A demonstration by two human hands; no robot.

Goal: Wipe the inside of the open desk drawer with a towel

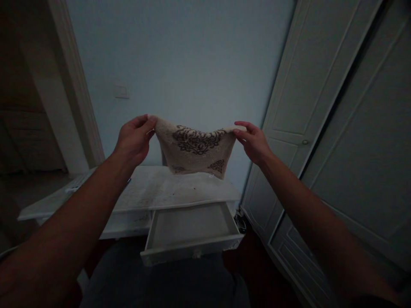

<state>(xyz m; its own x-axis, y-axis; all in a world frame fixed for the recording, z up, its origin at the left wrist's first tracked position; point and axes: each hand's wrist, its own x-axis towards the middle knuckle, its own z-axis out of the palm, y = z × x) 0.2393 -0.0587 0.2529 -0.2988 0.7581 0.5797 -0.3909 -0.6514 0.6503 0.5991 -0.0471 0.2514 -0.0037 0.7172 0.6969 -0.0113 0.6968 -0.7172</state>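
Note:
A beige towel [195, 160] with a dark ornamental pattern hangs stretched between my two hands, above the back of a white table [160, 188]. My left hand [135, 137] pinches its upper left corner between thumb and fingers. At the upper right corner, my right hand [252, 139] grips the cloth in the same way, thumb below and fingers above. The top edge sags in the middle, and the lower edge hangs close to the tabletop; whether it touches I cannot tell. Below it, a table drawer [192, 252] is pulled out toward me.
A white wardrobe [289, 119] stands on the right. Behind the table is a pale blue wall [183, 60] with a light switch [121, 91]. Some small items, partly behind my left forearm, lie on the table's left side. A dark object [240, 223] sits beside the drawer, near the wardrobe.

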